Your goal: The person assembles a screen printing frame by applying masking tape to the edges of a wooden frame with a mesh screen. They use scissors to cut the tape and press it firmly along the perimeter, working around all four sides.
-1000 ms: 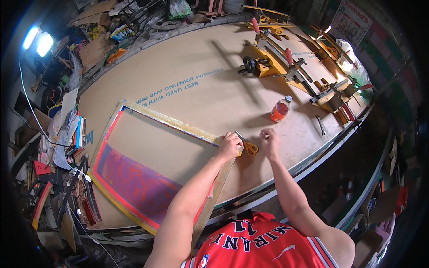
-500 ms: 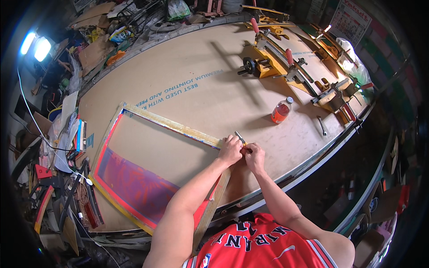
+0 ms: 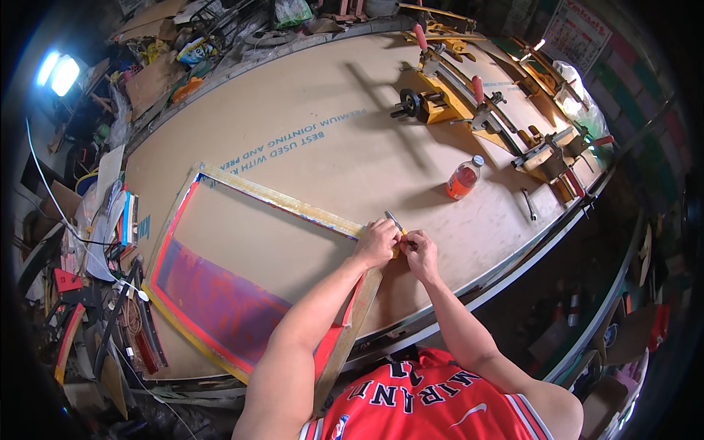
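Observation:
A wooden screen frame [image 3: 282,206] lies on the board-covered table. Purple and red patches mark the mesh [image 3: 220,293] at its near side. My left hand [image 3: 377,243] is closed at the frame's right corner, and a slim tool with a grey metal end [image 3: 394,219] and a yellow part sticks out past its fingers. Right beside it, my right hand [image 3: 422,257] is closed in a pinch, fingertips close to the tool's yellow part. Something small and dark shows between those fingers, too small to name.
A bottle of red drink [image 3: 464,178] stands right of my hands, with a wrench [image 3: 529,204] beyond it. Yellow hinge-clamp fixtures [image 3: 447,103] occupy the far right. Piled scraps and tools [image 3: 103,249] crowd the left edge. The table's near edge [image 3: 469,297] runs beside my right forearm.
My hands stay together at the frame's corner. The right hand has turned slightly and shifted a little to the right; the view has moved slightly.

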The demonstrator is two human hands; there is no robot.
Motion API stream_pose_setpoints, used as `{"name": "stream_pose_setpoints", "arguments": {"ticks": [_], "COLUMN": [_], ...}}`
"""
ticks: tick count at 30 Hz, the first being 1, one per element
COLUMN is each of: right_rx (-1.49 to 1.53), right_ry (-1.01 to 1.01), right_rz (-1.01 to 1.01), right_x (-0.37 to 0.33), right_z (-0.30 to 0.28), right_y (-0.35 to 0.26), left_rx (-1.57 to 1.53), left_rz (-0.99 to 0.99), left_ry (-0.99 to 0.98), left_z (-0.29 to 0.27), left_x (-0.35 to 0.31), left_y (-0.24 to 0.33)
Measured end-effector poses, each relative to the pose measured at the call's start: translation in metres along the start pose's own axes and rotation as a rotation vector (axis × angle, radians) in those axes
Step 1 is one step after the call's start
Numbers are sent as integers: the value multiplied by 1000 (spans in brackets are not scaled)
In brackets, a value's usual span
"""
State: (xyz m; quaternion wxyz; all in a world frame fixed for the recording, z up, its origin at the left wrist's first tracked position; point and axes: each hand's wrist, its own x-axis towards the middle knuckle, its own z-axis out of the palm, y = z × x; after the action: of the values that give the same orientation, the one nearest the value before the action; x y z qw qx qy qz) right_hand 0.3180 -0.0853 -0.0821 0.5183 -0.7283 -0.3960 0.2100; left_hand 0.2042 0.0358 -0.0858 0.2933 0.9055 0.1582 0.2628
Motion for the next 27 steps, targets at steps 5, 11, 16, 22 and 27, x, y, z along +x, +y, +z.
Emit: {"name": "stream_pose_setpoints", "arguments": {"ticks": [5, 11, 16, 22, 27], "right_rx": [-94, -341, -490, 26, -24], "right_ry": [57, 77, 30, 147, 124], "right_rz": [-91, -108, -180, -28, -19], "right_x": [-4, 4, 7, -14, -8], "right_z": [1, 13, 17, 8, 9], "right_y": [-5, -18, -19, 6, -17], "left_rx": [-106, -133, -49, -6, 14], "left_rz": [12, -9, -32, -5, 38], "left_ry": [165, 239, 179, 142, 189], "left_z": [3, 4, 6, 4, 4], "left_x": [-6, -5, -3, -4, -6], "left_y": [-2, 0, -2, -1, -1]}}
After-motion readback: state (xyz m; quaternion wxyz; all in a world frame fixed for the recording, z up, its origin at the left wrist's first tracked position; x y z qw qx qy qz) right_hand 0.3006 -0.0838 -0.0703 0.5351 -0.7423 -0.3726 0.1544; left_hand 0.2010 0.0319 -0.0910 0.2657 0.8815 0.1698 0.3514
